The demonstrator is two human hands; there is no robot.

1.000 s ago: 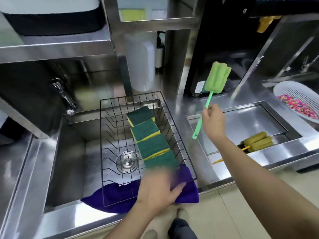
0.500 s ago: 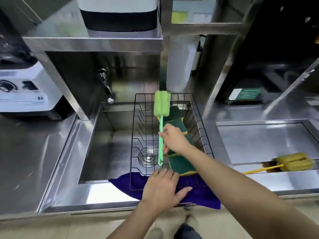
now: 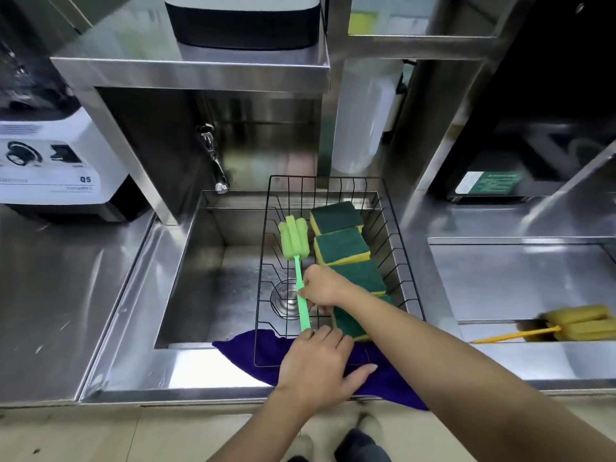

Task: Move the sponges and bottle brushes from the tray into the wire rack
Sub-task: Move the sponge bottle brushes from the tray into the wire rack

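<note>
A black wire rack [image 3: 405,258] sits over the sink, its near end on a purple cloth [image 3: 383,378]. Several green-and-yellow sponges [image 3: 340,245] lean in a row along its right side. My right hand [image 3: 325,286] grips the handle of a green bottle brush [image 3: 295,243], which lies low in the rack left of the sponges, foam head pointing away. My left hand [image 3: 318,361] rests flat on the rack's near edge and the cloth, fingers spread. A yellow bottle brush [image 3: 580,323] lies in the steel tray [image 3: 500,281] at the right.
A faucet [image 3: 213,161] hangs over the sink's back left. A white blender base [image 3: 56,168] stands on the left counter. A steel shelf [image 3: 200,75] overhangs the sink, and a white container [image 3: 361,118] stands behind the rack.
My right hand carried the green brush from above the tray leftward and lowered it into the rack beside the sponges. My left hand stayed on the rack's near edge.
</note>
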